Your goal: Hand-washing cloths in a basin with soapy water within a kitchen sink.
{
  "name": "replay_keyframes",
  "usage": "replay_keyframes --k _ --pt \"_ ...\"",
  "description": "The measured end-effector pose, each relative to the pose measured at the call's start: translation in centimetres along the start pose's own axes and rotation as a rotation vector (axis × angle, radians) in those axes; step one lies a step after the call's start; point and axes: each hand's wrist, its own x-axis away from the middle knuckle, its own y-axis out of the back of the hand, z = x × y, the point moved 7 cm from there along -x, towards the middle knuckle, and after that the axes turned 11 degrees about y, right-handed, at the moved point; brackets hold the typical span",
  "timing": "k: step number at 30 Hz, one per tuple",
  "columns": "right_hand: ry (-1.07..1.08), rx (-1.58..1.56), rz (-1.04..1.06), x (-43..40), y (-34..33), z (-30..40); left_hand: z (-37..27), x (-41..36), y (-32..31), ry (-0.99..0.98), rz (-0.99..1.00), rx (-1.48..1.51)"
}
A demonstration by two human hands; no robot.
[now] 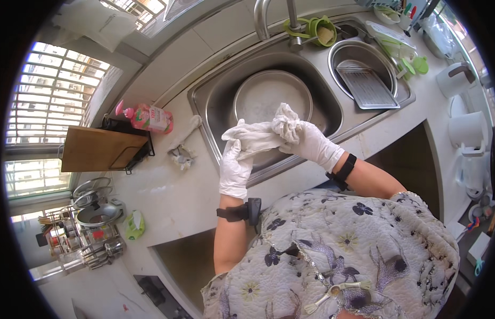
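Note:
Both of my hands wear thin white disposable gloves. Between them a damp, off-white cloth [259,137] hangs over the front part of the sink. My left hand [235,171] pinches its flat end, with the thumb against the fabric. My right hand [313,145] grips the other end, where the cloth is bunched into a crumpled wad. Beneath and behind the cloth, a round metal basin [271,93] rests in the stainless steel sink [329,115]; the cloth and my right hand hide its near edge.
A faucet [262,20] rises behind the sink. The smaller right-hand bowl holds a metal pot [335,60] with a ribbed tray [369,87]. Left of the sink are a crumpled cloth [183,155], a pink pump bottle [153,117] and a wooden cutting board [99,149].

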Motion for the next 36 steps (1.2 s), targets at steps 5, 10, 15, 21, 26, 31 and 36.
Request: replay_keyframes --k 5,10,15,21,26,31,36 --pt "-0.664 -1.229 -0.516 0.6 0.6 0.2 -1.6 1.2 1.4 -0.006 -0.081 -0.171" --pt "-0.606 -1.157 -0.306 0.4 0.3 0.2 -2.6 0.2 1.7 -0.018 -0.278 -0.459" --pt "-0.745 -0.938 -0.410 -0.6 -0.4 2.8 -3.0 -0.2 0.1 -0.073 -0.313 -0.716" --pt "-0.470 -0.877 -0.337 -2.4 -0.6 3.5 -0.6 -0.2 -6.2 -0.095 -0.092 -0.882" --pt "-0.412 -0.624 -0.500 -2.0 1.3 2.4 -0.5 -0.3 -3.5 0.058 -0.270 -1.186" --pt "-0.777 -0.722 -0.798 0.1 2.6 0.3 -1.7 1.1 -2.4 0.101 -0.313 -1.210" --pt "-0.645 -1.196 -0.860 -0.6 1.1 -1.3 -1.5 1.7 -1.5 0.111 -0.203 -1.012"
